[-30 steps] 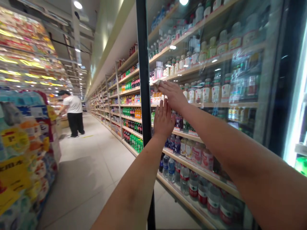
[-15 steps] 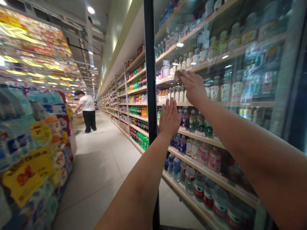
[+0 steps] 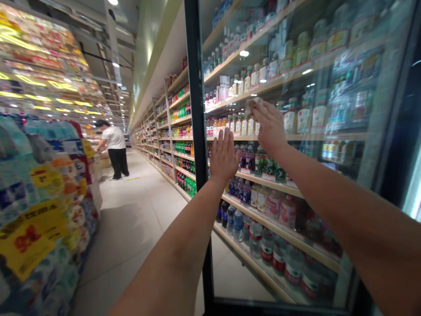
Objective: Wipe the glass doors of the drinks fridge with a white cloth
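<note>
A glass door (image 3: 348, 245) with a black frame (image 3: 194, 74) stands in front of me, with drinks shelves showing through it. My left hand (image 3: 224, 156) lies flat against the glass near the frame, its fingers stretched upward and holding nothing. Higher and to the right, my right hand (image 3: 271, 127) presses a small crumpled pale cloth (image 3: 255, 102) to the glass under its fingertips. Part of the cloth is hidden by the fingers.
Bottles (image 3: 286, 259) line the shelves behind the glass. Open drinks shelves (image 3: 179, 136) run down the aisle on the left. Wrapped bottle packs with a yellow price sign (image 3: 31, 237) are stacked at left. Farther off, a person in a white shirt (image 3: 115, 139) stands in the aisle.
The view has shifted, so the door frame and shelves sit farther left. My right hand has slid the cloth a little right and down across the glass. My left hand stays flat.
</note>
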The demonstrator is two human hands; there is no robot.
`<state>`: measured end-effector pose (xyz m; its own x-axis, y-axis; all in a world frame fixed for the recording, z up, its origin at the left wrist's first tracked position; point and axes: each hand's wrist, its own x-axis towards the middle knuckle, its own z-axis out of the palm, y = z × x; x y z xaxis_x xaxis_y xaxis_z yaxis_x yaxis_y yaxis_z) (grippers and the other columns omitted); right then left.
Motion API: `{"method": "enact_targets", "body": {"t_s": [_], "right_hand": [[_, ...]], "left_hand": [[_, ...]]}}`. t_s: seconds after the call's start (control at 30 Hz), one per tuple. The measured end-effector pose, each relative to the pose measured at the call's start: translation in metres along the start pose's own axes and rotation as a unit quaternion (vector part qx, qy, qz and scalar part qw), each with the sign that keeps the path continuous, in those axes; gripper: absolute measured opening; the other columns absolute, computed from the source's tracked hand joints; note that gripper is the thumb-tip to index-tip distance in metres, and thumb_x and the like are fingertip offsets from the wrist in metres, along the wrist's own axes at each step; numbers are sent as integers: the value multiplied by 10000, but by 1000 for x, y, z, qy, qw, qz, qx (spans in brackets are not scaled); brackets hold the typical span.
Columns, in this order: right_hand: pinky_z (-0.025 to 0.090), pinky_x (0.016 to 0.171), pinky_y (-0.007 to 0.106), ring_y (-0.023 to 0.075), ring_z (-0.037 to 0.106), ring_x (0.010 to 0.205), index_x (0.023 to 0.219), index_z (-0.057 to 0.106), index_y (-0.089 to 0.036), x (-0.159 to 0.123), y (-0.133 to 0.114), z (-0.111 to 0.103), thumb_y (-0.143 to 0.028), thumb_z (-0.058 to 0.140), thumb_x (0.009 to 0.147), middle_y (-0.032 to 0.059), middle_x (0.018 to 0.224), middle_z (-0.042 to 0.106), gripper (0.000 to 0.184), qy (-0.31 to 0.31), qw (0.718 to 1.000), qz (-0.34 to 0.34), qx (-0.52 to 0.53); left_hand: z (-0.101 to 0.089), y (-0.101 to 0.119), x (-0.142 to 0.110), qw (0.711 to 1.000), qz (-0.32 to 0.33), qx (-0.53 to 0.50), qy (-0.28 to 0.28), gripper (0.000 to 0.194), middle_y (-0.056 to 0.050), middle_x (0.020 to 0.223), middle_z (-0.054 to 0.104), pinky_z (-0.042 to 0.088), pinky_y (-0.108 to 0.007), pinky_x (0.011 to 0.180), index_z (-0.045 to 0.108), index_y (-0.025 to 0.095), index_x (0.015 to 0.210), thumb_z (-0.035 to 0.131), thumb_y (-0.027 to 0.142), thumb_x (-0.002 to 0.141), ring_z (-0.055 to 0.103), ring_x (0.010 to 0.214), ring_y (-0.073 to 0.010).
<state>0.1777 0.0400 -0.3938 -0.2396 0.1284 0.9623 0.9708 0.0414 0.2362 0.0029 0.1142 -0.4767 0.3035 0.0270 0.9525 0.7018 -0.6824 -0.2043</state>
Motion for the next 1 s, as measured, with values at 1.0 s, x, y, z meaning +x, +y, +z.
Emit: {"method": "enact_targets", "body": {"t_s": [1.0], "right_hand": [[320, 1261, 523, 257, 415, 1485, 1518, 512, -338, -41, 49, -30, -82, 405, 944, -42, 1556, 505, 637, -76, 989, -112, 59]], "left_hand": [[5, -8, 0, 1000, 4, -1, 23, 666, -188, 1683, 227, 136, -510, 1311, 239, 70, 1609, 399, 365, 1033, 88, 1592, -272]]}}
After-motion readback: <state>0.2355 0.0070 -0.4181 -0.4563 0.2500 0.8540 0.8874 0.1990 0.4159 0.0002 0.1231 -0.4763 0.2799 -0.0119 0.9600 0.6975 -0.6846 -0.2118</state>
